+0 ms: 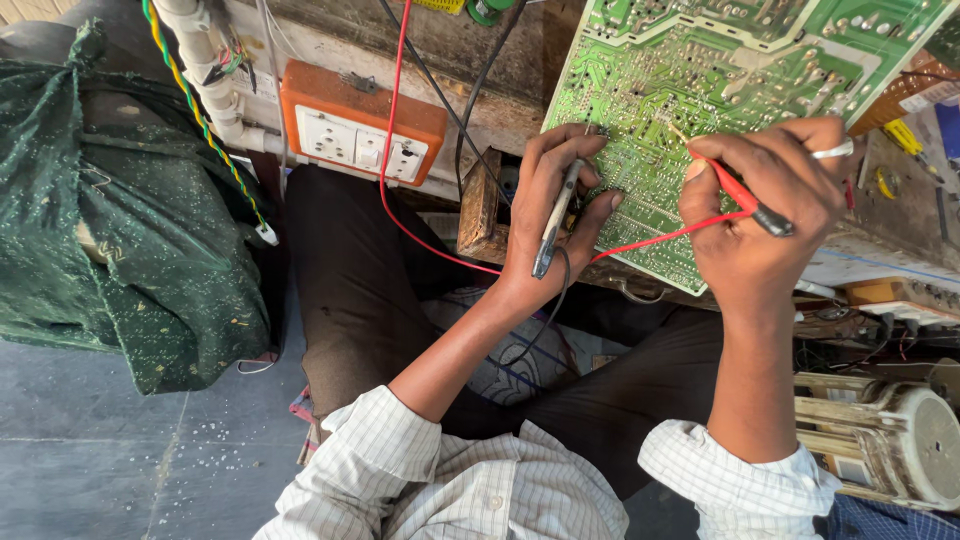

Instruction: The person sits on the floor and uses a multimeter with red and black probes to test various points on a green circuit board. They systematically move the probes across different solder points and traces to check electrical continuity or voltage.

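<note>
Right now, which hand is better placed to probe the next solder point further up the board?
Right, probably. The right hand already holds the red probe with its tip on the green circuit board. The left hand holds the black probe at the board's lower edge.

- Circuit board (690, 90): green, with pale silver-white solder tracks and dots.
- Probe in right hand (770, 190): red body (735, 188), black cap, red lead (400, 130).
- Probe in left hand (555, 215): grey-black (555, 225), black lead.
- Socket box (362, 120): orange case, white face.
- Cloth bundle (130, 220): dark green, fine yellow speckle.
- Twisted wire (195, 105): yellow and green.
- Shirt (480, 480): white, thin dark check.
- Trousers (345, 270): dark brown.
- Floor (90, 460): grey-blue, white flecks.
</note>
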